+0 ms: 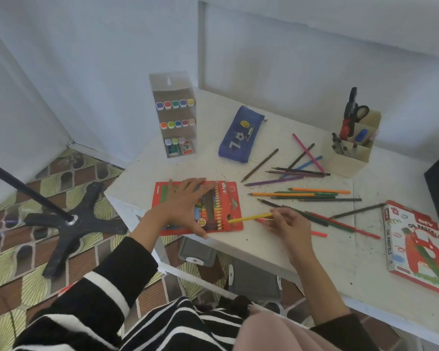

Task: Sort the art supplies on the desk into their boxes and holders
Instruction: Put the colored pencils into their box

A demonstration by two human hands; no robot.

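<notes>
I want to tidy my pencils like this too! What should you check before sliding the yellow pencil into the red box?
1. Left hand presses the red pencil box flat: ok.
2. Right hand pinches the yellow pencil: ok.
3. Pencil's end meets the box's open side: ok.
4. Free slot inside: cannot tell.
5. Box wholly on the desk: not ok, its near corner seems to overhang.

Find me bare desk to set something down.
Free: the front edge of the desk between the right hand, holding a yellow pencil, and the pastels box; also the back strip between pouch and holder. Crowded: the middle, strewn with pencils.
</notes>
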